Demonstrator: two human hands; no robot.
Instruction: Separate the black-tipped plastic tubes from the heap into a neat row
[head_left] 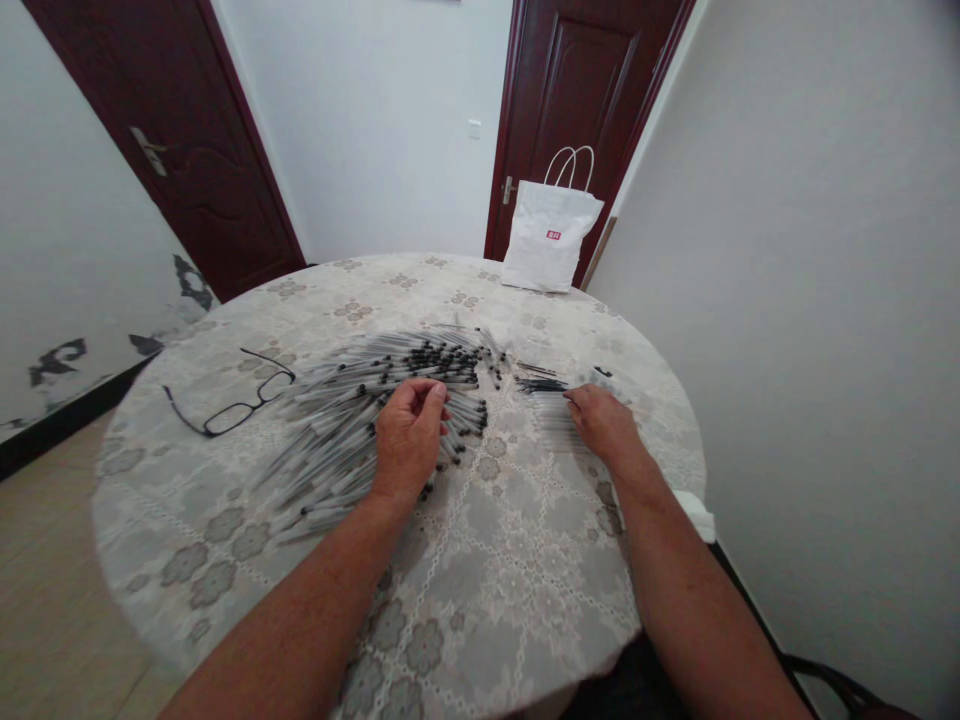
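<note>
A large fanned heap of slim translucent pens (330,465) with black ends lies on the round table, left of centre. Over its right part is my left hand (411,430), closed with thumb and fingertips together; whatever is in the pinch is too small to make out. Right of the heap lies a small row of thin pen refills (541,384), dark at their left ends, with pale clear lengths below. My right hand (604,422) is closed at the right end of this row, its fingertips pinching a thin dark refill. A small black piece (602,372) lies just beyond that hand.
Folding glasses (232,415) lie open at the left of the flowered tablecloth (517,560). At the back right edge stands a white paper bag (551,235) with two handles. A white object (696,515) sits by the right edge. Walls and two dark red doors surround the table.
</note>
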